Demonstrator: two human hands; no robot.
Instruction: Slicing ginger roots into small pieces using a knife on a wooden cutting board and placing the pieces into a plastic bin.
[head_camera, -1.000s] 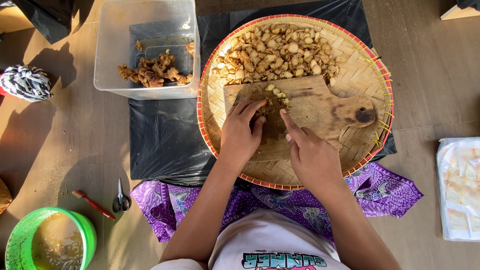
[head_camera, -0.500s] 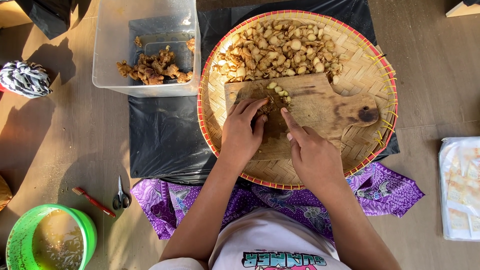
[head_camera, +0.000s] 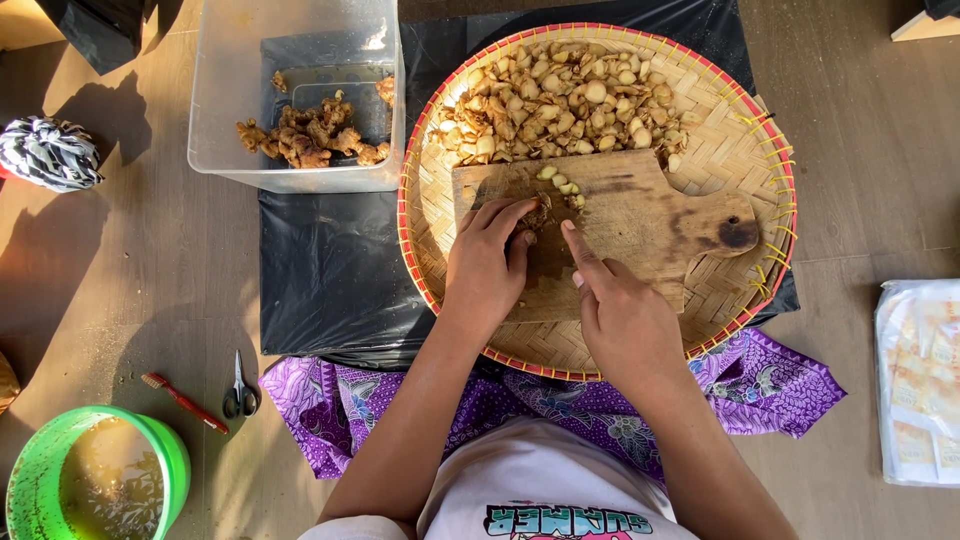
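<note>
A wooden cutting board (head_camera: 650, 215) lies in a round woven tray (head_camera: 745, 150). My left hand (head_camera: 485, 265) presses a small ginger piece (head_camera: 537, 213) down on the board with its fingertips. My right hand (head_camera: 625, 320) is just to its right, with the index finger stretched forward along a knife. The blade is mostly hidden between the hands. A few pale slices (head_camera: 560, 183) lie on the board just beyond the ginger. Behind the board, a heap of cut ginger slices (head_camera: 560, 100) fills the far half of the tray.
A clear plastic tub (head_camera: 300, 175) with whole ginger roots (head_camera: 310, 140) stands to the left, on a black plastic sheet (head_camera: 330, 270). Scissors (head_camera: 240, 390), a red brush (head_camera: 185, 400) and a green bucket (head_camera: 175, 460) are at the near left. A white packet (head_camera: 920, 380) lies at the right.
Both hands stay at the same spot on the board with only small finger shifts over the ginger piece. Nothing else has moved.
</note>
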